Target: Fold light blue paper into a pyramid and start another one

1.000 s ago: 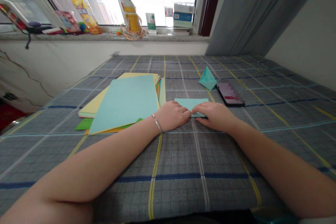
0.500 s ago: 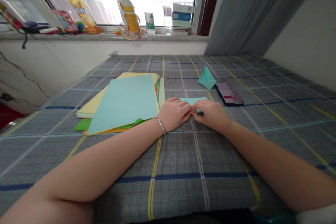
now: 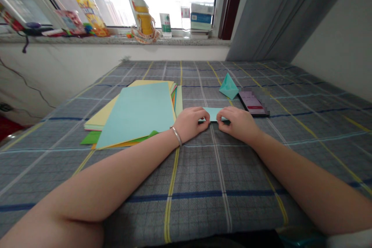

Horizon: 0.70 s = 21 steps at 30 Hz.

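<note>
A small light-blue piece of paper [image 3: 213, 114] lies on the checked cloth between my hands, its near edge raised slightly. My left hand [image 3: 192, 123], with a silver bangle at the wrist, pinches the left end of that edge between thumb and fingers. At the right end, my right hand [image 3: 235, 123] pinches the same edge. Both ends of the paper are partly hidden under the fingers. Beyond my right hand stands a folded turquoise paper shape [image 3: 229, 86] with a pointed top.
Left of my hands lies a stack of coloured paper, with a light-blue sheet [image 3: 139, 108] on top. A phone [image 3: 253, 102] rests at the right. On the windowsill stand a yellow bottle [image 3: 90, 9], a yellow flask [image 3: 144, 19] and a box [image 3: 201, 18].
My hands, close together on the paper's near edge before, have moved slightly apart. More of the small blue paper shows between them.
</note>
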{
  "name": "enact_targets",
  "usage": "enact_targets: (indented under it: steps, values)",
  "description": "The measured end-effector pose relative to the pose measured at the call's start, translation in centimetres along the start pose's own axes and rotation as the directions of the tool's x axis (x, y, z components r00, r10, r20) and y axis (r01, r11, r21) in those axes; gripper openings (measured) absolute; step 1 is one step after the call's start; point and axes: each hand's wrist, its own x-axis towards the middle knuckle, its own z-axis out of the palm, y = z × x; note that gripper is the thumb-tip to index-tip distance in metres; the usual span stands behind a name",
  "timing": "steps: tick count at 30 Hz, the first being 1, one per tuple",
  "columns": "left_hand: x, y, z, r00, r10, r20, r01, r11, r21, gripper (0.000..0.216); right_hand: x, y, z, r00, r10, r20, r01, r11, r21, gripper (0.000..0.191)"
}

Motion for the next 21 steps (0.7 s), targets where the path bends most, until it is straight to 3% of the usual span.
enact_targets:
  steps: [4,12,16,21]
  values:
    - [0.1,-0.6,0.2,0.995,-0.098,-0.03,0.092,0.982,-0.165,0.005,-0.1,0.8,-0.3,0.999,0.023,-0.023,-0.023,1.0,0.019,0.008]
    - [0.2,-0.9,0.3,0.972,-0.233,-0.022,0.22,0.942,-0.253,0.003,-0.2,2.7,-1.1,0.991,0.119,-0.058,-0.113,0.989,0.097,0.004]
    - [0.1,-0.9,0.3,0.97,-0.24,-0.027,0.225,0.939,-0.26,0.003,-0.3,3.4,-1.8,0.989,0.132,-0.064,-0.124,0.985,0.121,0.003]
    - [0.0,-0.8,0.1,0.985,-0.166,-0.036,0.153,0.96,-0.233,0.004,-0.5,4.5,-2.2,0.982,0.171,-0.083,-0.16,0.98,0.117,0.004]
